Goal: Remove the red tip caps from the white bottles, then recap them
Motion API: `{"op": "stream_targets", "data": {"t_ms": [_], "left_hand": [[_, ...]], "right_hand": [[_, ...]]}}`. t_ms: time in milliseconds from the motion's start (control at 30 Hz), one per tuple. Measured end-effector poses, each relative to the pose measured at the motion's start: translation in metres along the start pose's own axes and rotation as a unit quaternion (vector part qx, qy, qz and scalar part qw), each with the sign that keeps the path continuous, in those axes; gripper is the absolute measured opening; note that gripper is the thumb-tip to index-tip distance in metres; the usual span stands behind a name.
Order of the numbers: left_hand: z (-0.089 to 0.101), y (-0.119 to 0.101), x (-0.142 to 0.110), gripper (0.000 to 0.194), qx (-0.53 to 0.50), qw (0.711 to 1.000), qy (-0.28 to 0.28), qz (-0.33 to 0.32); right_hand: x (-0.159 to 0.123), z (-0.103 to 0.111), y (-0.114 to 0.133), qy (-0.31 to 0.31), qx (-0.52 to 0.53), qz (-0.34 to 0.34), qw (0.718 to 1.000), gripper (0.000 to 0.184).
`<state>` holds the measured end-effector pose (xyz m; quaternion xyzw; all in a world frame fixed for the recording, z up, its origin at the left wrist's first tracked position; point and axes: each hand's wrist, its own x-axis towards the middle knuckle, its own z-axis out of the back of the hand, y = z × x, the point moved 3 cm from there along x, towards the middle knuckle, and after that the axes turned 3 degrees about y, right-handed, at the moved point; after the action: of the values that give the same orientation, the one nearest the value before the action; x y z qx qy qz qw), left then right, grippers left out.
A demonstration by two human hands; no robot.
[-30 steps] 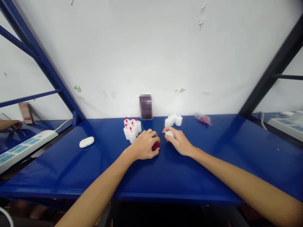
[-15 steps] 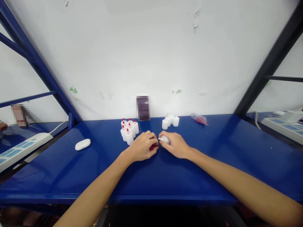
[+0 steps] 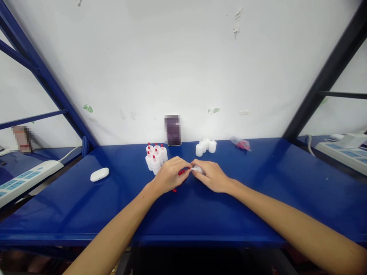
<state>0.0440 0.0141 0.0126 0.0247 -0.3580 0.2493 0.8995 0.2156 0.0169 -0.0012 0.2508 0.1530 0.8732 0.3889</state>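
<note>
My right hand (image 3: 212,175) is closed around a small white squeeze bottle (image 3: 198,169), whose narrow nozzle points left. At the nozzle's tip, the thumb and forefinger of my left hand (image 3: 171,175) are pinched together on a small red cap, mostly hidden by the fingertips. Beneath that hand lie several loose red caps (image 3: 181,173), partly covered by it. One red cap (image 3: 174,190) is apart from them, nearer the front. Just left of my left hand, several white bottles with red tips (image 3: 155,165) stand upright in a group.
Several white bottles (image 3: 212,146) without visible red tips stand at the back. Right of them lies a clear bag with red pieces (image 3: 242,144). A phone (image 3: 173,130) leans on the wall. A white case (image 3: 99,174) and a power strip (image 3: 30,177) are on the left.
My left hand has lifted from the loose red caps and its fingertips have come to the bottle's nozzle. More of the caps now show. My right hand stays around the bottle.
</note>
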Motion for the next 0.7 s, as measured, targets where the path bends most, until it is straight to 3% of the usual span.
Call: {"op": "stream_targets", "data": {"t_ms": [300,533,700], "left_hand": [[0.0049,-0.0041,0.0013,0.007,-0.012,0.999,-0.044,0.004],[0.0013,-0.0071,0.0004,0.007,-0.064,0.998,-0.013,0.011],[-0.0026,-0.0095,0.0017,0.01,-0.089,0.995,-0.016,0.041]], "right_hand": [[-0.0004,0.0013,0.0015,-0.009,0.016,0.005,1.0,0.016],[-0.0005,0.0011,0.0014,0.005,0.049,0.039,0.998,0.021],[0.0021,0.0014,-0.004,0.002,0.148,0.007,0.989,0.042]]}}
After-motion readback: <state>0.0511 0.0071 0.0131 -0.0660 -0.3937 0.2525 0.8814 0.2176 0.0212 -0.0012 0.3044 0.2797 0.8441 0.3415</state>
